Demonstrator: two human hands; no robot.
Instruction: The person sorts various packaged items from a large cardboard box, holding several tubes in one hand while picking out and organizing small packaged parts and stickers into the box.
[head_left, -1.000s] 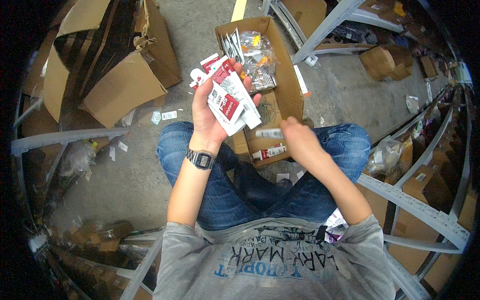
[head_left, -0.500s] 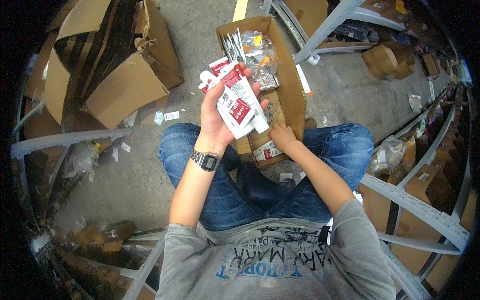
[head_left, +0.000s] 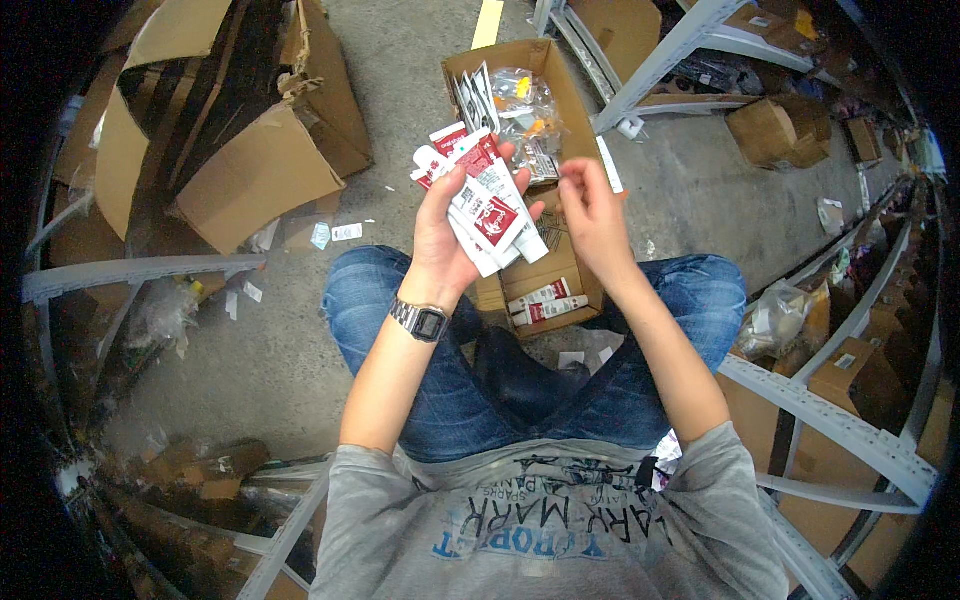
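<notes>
Head view: a seated person in blue jeans holds a fanned stack of flat red-and-white cardboard packets in the left hand, fingers closed around the lower ends, just above centre of the frame. The right hand hovers just beside the stack, its fingertips pinched together; whether they hold anything small cannot be told from this angle. Judged from the loose fan, the stack would be best handled by keeping the left thumb pressed across the faces and squaring the edges before another piece is added, since the outer packets look ready to slide.

Below the hands, a long open brown cardboard box lies on the concrete floor between the knees, running toward the top centre. It carries clear plastic bags of small parts at its far end and two more red-and-white packets at its near end. Torn, flattened brown cartons fill the upper left, and grey metal shelf rails crowd the right, leaving little elbow room there.
</notes>
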